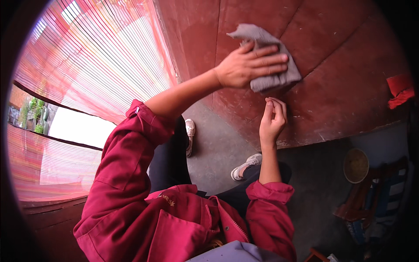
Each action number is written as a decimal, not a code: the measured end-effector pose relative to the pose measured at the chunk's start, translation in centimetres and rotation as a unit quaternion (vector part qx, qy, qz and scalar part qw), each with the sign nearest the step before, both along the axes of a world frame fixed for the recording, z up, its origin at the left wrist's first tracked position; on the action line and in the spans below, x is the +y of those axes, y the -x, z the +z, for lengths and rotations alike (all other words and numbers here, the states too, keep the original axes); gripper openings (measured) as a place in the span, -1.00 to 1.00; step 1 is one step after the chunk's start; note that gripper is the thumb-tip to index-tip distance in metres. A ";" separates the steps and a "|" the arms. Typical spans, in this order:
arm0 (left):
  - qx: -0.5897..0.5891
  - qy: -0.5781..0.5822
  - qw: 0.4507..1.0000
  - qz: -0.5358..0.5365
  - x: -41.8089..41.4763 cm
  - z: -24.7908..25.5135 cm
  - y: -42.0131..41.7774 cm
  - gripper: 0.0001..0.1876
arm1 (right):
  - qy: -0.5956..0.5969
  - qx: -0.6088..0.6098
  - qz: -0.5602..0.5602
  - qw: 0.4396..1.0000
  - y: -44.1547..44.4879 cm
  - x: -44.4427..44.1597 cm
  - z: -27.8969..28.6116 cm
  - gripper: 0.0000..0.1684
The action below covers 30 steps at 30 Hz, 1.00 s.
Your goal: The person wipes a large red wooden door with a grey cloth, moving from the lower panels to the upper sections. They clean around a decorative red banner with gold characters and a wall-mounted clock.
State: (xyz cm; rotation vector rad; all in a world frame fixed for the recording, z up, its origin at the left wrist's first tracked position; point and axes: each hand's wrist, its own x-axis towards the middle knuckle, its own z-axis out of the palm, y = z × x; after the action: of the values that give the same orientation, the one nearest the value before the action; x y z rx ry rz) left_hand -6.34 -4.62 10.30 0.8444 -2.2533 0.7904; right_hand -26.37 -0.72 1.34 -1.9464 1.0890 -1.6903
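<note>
My left hand (252,65) lies flat, back up, over a folded grey cloth (275,77), fingers spread and pointing right. It presses the cloth against a dark red painted panel (340,88) with long seams and small scuffs. The cloth is slightly blurred, and one corner of it sticks out above my fingers. My thumb is hidden. Just below the cloth, my right hand (274,119) is raised before the panel, its fingers curled together and the thumb close to them. Nothing shows in it. Whether it touches the panel cannot be told.
A striped, see-through curtain (108,59) hangs at the left. My shoes (247,166) stand on grey floor (212,140) below the panel. A round, shallow container (356,165) and a dark pile with blue and white stripes (389,196) are at the lower right. Torn red paper (401,90) clings to the panel.
</note>
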 end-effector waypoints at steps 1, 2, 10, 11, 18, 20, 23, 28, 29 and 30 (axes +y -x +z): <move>0.028 0.022 0.999 0.004 -0.3 0.8 -0.4 -0.32 | -0.001 0.000 -0.002 1.000 0.1 0.2 0.3 -0.89; 0.066 0.050 0.996 0.019 -0.8 1.5 -0.8 -0.33 | -0.002 0.000 -0.004 1.000 0.2 0.3 0.5 -0.89; 0.290 0.129 0.944 0.090 -2.1 6.7 -0.5 -0.40 | 0.004 -0.015 0.000 1.000 0.8 -0.2 0.1 -0.84; 0.287 0.138 0.942 0.102 -2.1 6.7 0.1 -0.41 | -0.009 -0.015 0.004 1.000 0.8 0.0 0.2 -0.82; 0.115 0.064 0.991 0.010 -1.0 5.2 7.9 -0.36 | 0.014 -0.040 0.026 0.999 0.9 -0.8 -1.2 -0.86; 0.009 0.030 0.998 -0.060 0.5 5.6 9.8 -0.35 | 0.019 -0.021 0.009 1.000 1.2 -0.9 -1.4 -0.85; -0.095 0.034 0.990 -0.097 0.7 6.1 11.0 -0.33 | 0.022 0.002 -0.009 1.000 1.7 -1.8 -2.3 -0.84; -0.177 0.117 0.977 0.016 0.3 10.3 9.2 -0.25 | 0.035 -0.061 -0.005 0.998 1.6 -1.5 -1.7 -0.85; -0.098 0.076 0.992 -0.024 -0.6 11.2 8.2 -0.24 | 0.032 -0.056 -0.010 0.998 1.5 -1.3 -1.6 -0.85; -0.064 0.091 0.994 -0.012 -0.4 12.6 7.2 -0.27 | 0.029 -0.053 -0.013 0.998 1.2 -1.1 -1.4 -0.85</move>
State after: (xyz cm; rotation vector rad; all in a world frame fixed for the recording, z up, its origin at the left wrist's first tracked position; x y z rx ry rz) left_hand -13.51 -5.00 22.85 0.6962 -2.2542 1.0474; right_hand -27.62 -1.80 -0.03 -1.8606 1.0410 -1.8370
